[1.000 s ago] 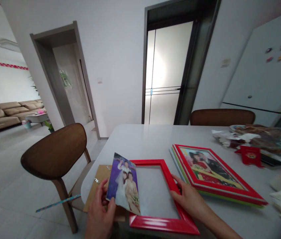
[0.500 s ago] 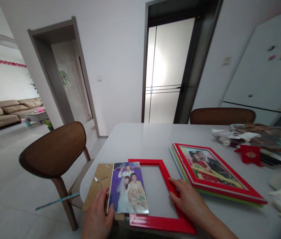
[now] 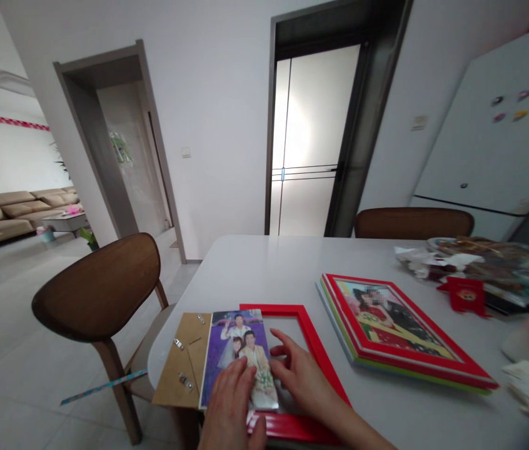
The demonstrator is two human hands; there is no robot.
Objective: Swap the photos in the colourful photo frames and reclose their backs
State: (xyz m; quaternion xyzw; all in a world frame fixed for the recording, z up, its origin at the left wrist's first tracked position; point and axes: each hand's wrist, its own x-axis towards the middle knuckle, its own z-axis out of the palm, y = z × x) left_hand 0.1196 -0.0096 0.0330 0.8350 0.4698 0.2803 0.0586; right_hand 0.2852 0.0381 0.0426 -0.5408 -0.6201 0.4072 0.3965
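A printed photo (image 3: 236, 350) of two people in wedding clothes lies flat over the left part of an open red picture frame (image 3: 323, 369). My left hand (image 3: 231, 409) presses on the photo's lower part, covering its bottom edge. My right hand (image 3: 299, 375) reaches in from the right, its spread fingertips touching the photo's right edge. To the left, a brown cardboard frame backing (image 3: 175, 369) with small metal clips lies against the photo. The frame's lower left corner is hidden under the photo and my left hand.
On the white table (image 3: 264, 265), a stack of red-framed pictures (image 3: 396, 328) lies right of my hands. A plastic bag of mixed items (image 3: 489, 269) and a red envelope (image 3: 466, 295) lie behind it. A brown wooden chair (image 3: 98, 287) stands beyond the table's left edge.
The photo has gone from tilted up to lying flat on the frame. My right hand has moved from the frame's right side onto the photo's edge, and my left hand onto its lower part.
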